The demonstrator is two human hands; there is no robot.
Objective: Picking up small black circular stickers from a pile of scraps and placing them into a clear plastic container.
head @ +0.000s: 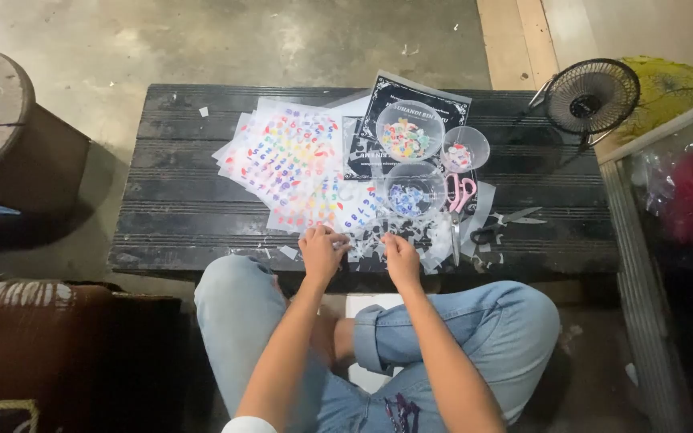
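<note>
Person sits cross-legged on the floor at the near edge of a low black table (pixel 170 168), both bare forearms reaching forward.

Left hand (pixel 320 250): rests at the table's near edge, fingers curled and drawn together over a small clear scrap (pixel 345 237); seems to pinch it, but the piece is too small to be sure. Right hand (pixel 401 255): just beside the left, at 3 o'clock from it, fingers bent down and bunched on the pile of clear cut-offs (pixel 427 239). Cannot tell whether it grips one.

The cut-offs lie at the table's near edge, under and around both hands, spreading toward 2 o'clock.

At 11 o'clock from the hands: overlapping sheets of coloured letter stickers (pixel 286 152), fanned out flat. At 12 to 1 o'clock: three clear round bowls. The largest bowl (pixel 409 132) holds mixed coloured bits; a smaller bowl (pixel 466 149) sits just to its right; a third bowl (pixel 415 191), with bluish bits, is nearest the hands. A black printed card (pixel 423 100) lies under the far bowl.

Pink-handled scissors (pixel 460 196) lie just right of the near bowl. Dark-handled scissors (pixel 505 224) lie farther toward 3 o'clock, blades open.

A small black fan (pixel 591 96) stands at the far right corner of the table.
</note>
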